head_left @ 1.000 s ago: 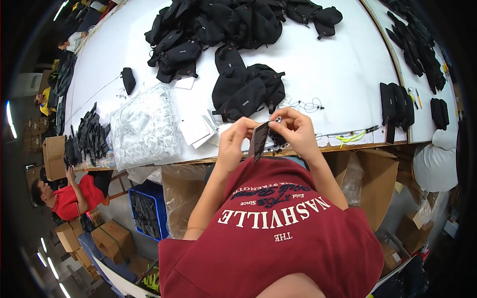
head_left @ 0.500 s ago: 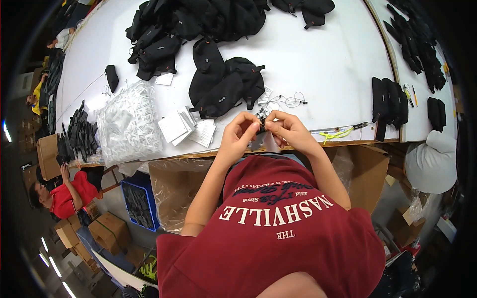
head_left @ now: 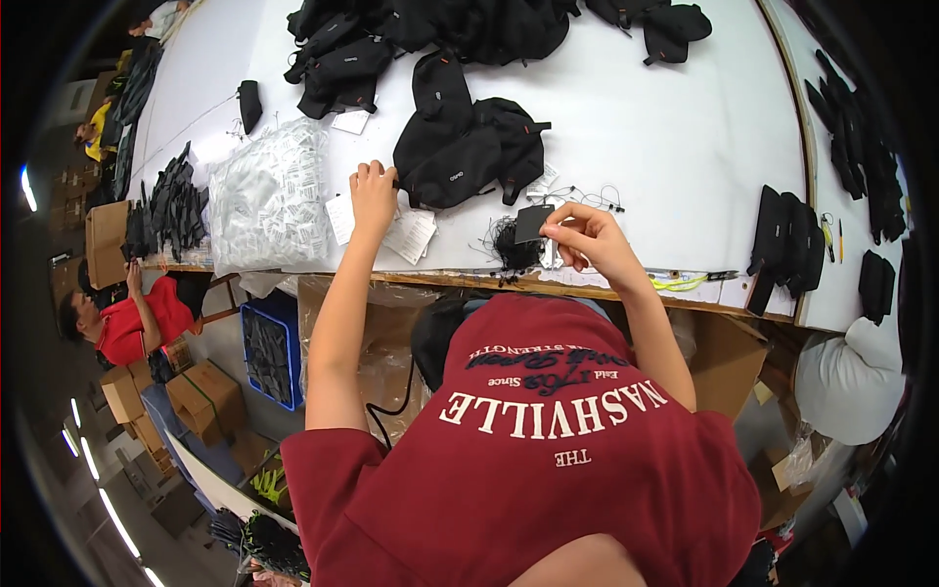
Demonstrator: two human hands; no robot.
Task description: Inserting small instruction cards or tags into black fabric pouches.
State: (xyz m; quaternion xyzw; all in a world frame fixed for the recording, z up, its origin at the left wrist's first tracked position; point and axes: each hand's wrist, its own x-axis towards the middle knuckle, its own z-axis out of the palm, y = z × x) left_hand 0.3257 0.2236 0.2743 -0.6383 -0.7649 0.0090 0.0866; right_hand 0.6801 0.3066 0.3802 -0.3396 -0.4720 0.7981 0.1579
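Note:
Between the thumb and fingers of my right hand (head_left: 590, 240) is a black card tag (head_left: 531, 223) with a white part hanging below it. It is held above a tangle of thin black cords (head_left: 511, 252) at the table's near edge. My left hand (head_left: 374, 203) reaches out over a spread of white printed cards (head_left: 411, 236), its fingers extended and slightly bent. Its fingertips come close to the left edge of a black fabric bag (head_left: 455, 174), and whether they touch it I cannot tell. More black cords with small fasteners (head_left: 606, 201) lie beyond my right hand.
A clear plastic sack of white labels (head_left: 269, 201) stands left on the white table (head_left: 675, 137). Black bags (head_left: 469, 29) are heaped at the back; black pouches (head_left: 785, 240) lie right, near yellow-handled snips (head_left: 685, 284). A person in red (head_left: 147, 313) is at far left, beside a blue crate (head_left: 271, 352).
My hands were together at the near edge and have come apart. The left has moved out to the white cards; the right has shifted slightly right, with the black tag now showing.

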